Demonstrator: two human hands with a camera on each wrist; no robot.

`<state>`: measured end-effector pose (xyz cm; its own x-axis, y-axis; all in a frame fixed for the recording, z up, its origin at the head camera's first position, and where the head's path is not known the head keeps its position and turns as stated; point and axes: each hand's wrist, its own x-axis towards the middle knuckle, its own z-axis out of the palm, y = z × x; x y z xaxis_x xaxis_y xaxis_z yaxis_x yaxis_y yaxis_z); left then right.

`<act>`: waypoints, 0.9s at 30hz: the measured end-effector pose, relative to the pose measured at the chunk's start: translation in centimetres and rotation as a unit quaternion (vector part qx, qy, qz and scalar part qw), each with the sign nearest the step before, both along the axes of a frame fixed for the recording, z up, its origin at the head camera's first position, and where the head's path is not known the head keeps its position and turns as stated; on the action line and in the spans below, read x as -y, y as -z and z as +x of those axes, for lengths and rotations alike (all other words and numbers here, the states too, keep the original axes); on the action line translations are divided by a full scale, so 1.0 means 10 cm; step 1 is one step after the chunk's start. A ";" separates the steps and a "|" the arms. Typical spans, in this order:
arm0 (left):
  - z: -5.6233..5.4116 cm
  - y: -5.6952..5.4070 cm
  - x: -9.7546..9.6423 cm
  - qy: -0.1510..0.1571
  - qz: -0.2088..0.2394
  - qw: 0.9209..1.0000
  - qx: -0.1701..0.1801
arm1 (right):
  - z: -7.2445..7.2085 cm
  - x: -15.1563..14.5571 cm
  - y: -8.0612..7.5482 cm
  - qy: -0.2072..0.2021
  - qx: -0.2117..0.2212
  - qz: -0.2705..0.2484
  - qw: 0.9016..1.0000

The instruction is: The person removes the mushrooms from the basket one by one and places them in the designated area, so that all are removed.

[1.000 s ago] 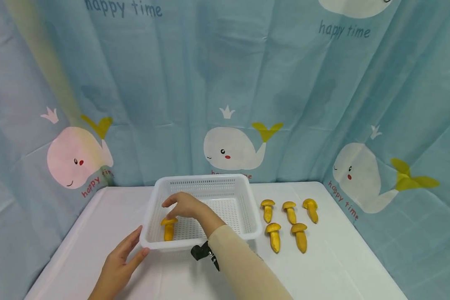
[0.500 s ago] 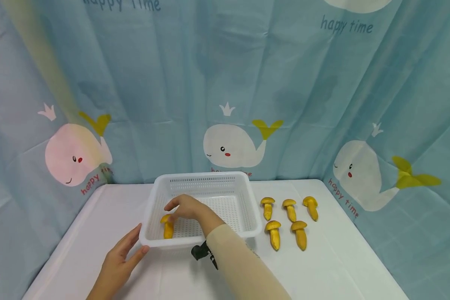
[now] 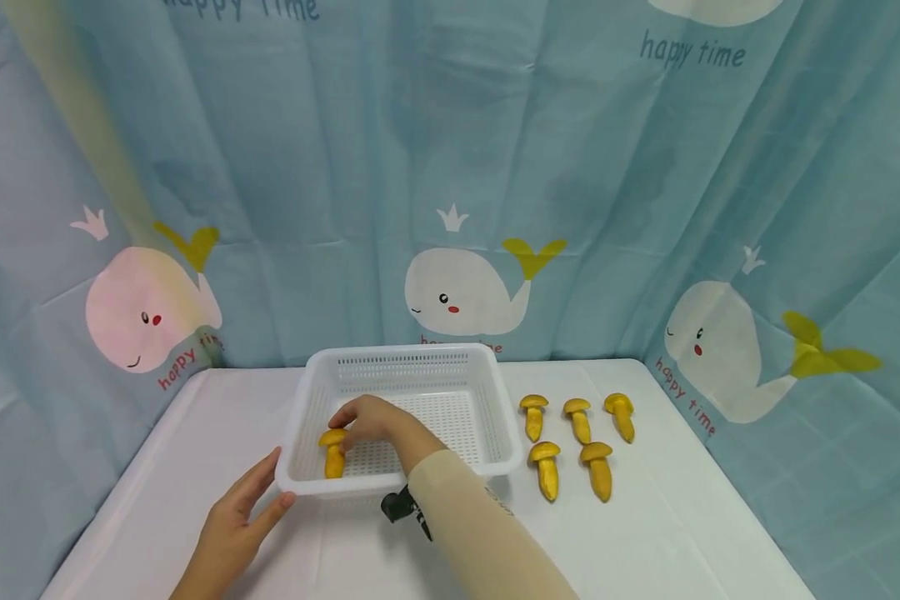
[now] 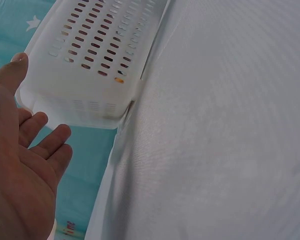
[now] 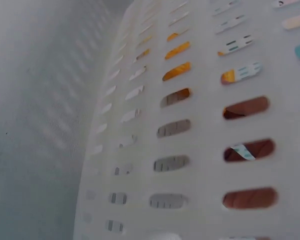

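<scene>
Inside a white perforated plastic basket (image 3: 337, 485), near its left end, stands a yellow mushroom (image 3: 333, 465) with a rounded cap. My right hand (image 3: 375, 419) reaches over the near rim and pinches this mushroom, thumb by the stem and a finger at the back of the cap. At the basket's near left corner is my left hand (image 3: 228, 529), its fingers loosely extended and its thumb at the rim. The left wrist view has the left hand (image 4: 27, 170) beside the basket wall (image 4: 70, 95). Through the slots in the right wrist view, bits of the mushroom (image 5: 176, 71) show.
To the right of the basket, several more yellow mushrooms lie in two rows, among them a near one (image 3: 548, 473) and a far right one (image 3: 622, 417). A white cloth (image 3: 690, 517) covers the table. Blue whale-print curtains (image 3: 307, 208) surround it at the back and sides.
My right hand has come down from above the cap, and its fingers have closed in around the mushroom. The left hand stays at the basket corner.
</scene>
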<state>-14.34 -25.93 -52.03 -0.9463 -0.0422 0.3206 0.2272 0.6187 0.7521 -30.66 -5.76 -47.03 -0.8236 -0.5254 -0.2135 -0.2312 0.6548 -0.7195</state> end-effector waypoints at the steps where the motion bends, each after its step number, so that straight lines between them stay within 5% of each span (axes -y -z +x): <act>1: 0.00 0.00 0.00 0.000 0.002 1.000 -0.002 | 0.00 0.00 0.00 -0.001 0.000 -0.001 1.000; 16: 0.03 0.02 0.00 -0.006 0.002 1.000 -0.014 | 0.05 0.03 -0.03 -0.002 0.017 0.000 1.000; 27: 0.02 0.02 -0.01 -0.018 -0.006 1.000 0.009 | 0.02 0.00 -0.12 -0.010 -0.033 -0.024 0.999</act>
<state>-14.11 -25.84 -52.25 -0.9500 -0.0729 0.3037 0.1903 0.6359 0.7480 -30.50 -5.81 -45.87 -0.8245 -0.5498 -0.1342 -0.2910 0.6152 -0.7327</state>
